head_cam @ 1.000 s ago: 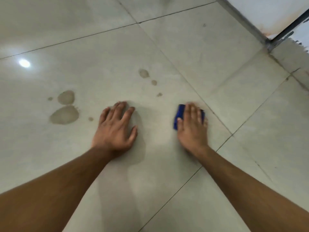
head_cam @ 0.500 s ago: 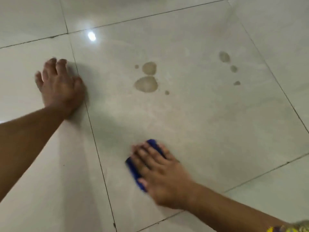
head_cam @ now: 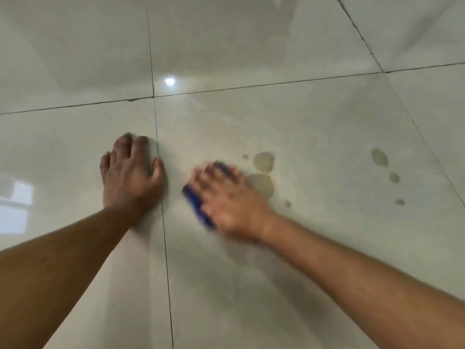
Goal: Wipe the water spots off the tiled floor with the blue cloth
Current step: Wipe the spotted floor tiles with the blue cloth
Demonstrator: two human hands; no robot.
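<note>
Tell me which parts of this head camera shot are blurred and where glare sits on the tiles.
Head view: the right hand and the blue cloth under it are smeared by motion blur; the left hand, flat on the glossy pale tiled floor, is sharper; a small bright lamp reflection glares near the grout crossing; a window reflection shows at the left edge.

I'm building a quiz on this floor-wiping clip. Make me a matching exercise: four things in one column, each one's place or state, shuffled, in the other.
1. left hand
2. right hand
3. blue cloth
4. three small spots

A. far right, away from both hands
B. flat on the tile, holding nothing
C. blurred, pressing down on the cloth
D. peeking out from under a palm

Pairs: 1-B, 2-C, 3-D, 4-A
</note>
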